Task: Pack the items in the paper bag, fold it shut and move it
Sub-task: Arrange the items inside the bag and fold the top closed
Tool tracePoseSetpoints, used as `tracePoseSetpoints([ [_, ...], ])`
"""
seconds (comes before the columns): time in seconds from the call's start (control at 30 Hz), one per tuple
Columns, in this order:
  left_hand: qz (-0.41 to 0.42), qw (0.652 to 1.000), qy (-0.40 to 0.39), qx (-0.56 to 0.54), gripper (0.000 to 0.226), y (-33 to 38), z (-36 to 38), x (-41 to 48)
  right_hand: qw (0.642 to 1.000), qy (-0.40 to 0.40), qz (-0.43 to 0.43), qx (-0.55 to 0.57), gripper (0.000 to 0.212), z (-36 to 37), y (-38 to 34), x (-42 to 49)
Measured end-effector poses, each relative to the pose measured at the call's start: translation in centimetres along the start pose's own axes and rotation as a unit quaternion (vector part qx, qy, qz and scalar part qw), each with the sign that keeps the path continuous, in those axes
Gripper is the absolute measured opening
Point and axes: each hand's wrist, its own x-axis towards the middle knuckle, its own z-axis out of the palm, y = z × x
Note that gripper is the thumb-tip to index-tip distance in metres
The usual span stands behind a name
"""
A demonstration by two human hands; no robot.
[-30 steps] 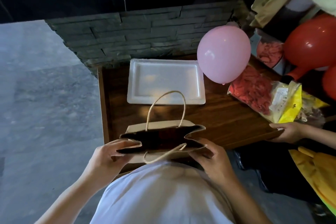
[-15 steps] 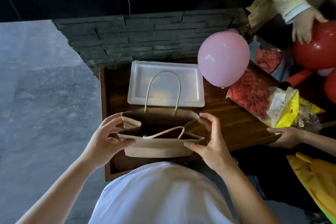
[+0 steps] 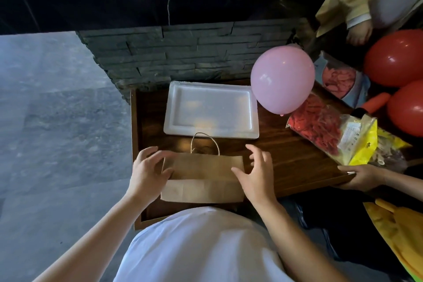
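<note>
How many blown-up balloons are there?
3: a pink balloon above the table's right side, one red balloon at the far right, and another red balloon just below it, cut off by the edge. More may be hidden out of view.

The paper bag [image 3: 202,178] lies flat on the wooden table [image 3: 286,155], at the near edge, right in front of the person. Its rope handle [image 3: 204,142] sticks out on the far side, toward the foam tray [image 3: 211,110]. The tray sits on the table behind the bag. The left hand [image 3: 148,171] is at the bag's left end and the right hand [image 3: 256,174] is at its right end. A balloon [image 3: 282,81] is just right of the tray. A packet of balloons [image 3: 332,135] lies farther right, on the table's right edge. Another person's hand [image 3: 359,176] holds the table's near right corner.
</note>
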Motion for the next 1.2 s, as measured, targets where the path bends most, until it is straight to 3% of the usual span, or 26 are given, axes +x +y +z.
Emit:
tracePoseSetpoints([
  [0.03,0.059,0.996,0.019,0.065,0.028,-0.1,0.0,-0.3,0.997,0.000,-0.058,-0.045,0.050,0.0,-0.2,-0.1],
  [0.1,0.167,0.976,0.025,0.136,0.016,0.3,0.2,-1.0,0.983,0.001,-0.163,-0.086,0.024,0.0,-0.9,-0.3],
  [0.17,0.238,0.955,-0.010,0.175,0.026,1.1,0.9,-1.3,0.967,-0.056,-0.236,-0.079,0.012,0.6,-1.8,-0.4],
  [0.23,0.281,0.941,-0.035,0.186,0.026,2.0,1.9,-1.1,0.952,-0.156,-0.253,-0.067,0.018,1.6,-2.6,-0.8],
  [0.3,0.305,0.936,-0.041,0.170,0.015,2.7,2.6,-0.7,0.947,-0.192,-0.248,-0.072,0.017,2.5,-3.1,-0.7],
  [0.43,0.285,0.942,-0.020,0.175,0.008,1.1,2.1,0.4,0.957,-0.171,-0.228,-0.061,0.013,2.2,-2.3,0.1],
  [0.5,0.237,0.963,-0.011,0.131,0.008,-1.1,1.0,1.1,0.968,-0.139,-0.198,-0.061,0.013,1.3,-0.6,0.6],
  [0.67,0.059,0.997,-0.042,0.012,0.030,-4.4,-0.7,2.1,0.995,-0.082,-0.055,-0.025,0.016,-0.5,3.5,0.5],
  [0.73,0.040,0.997,-0.068,-0.003,0.038,-4.2,-0.7,2.1,0.995,-0.091,-0.037,-0.024,0.017,-0.5,3.5,0.5],
  [0.9,0.139,0.986,-0.049,0.073,0.025,-2.8,0.6,2.2,0.983,-0.094,-0.127,-0.094,0.021,0.8,1.2,0.5],
  [1.03,0.154,0.984,-0.077,0.050,0.022,-1.9,1.7,2.4,0.957,-0.142,-0.238,-0.087,0.017,3.2,-1.4,0.9],
  [1.2,0.105,0.991,-0.079,-0.031,0.019,-3.1,1.3,3.0,0.951,-0.217,-0.214,-0.045,0.007,3.6,-1.8,2.1],
])
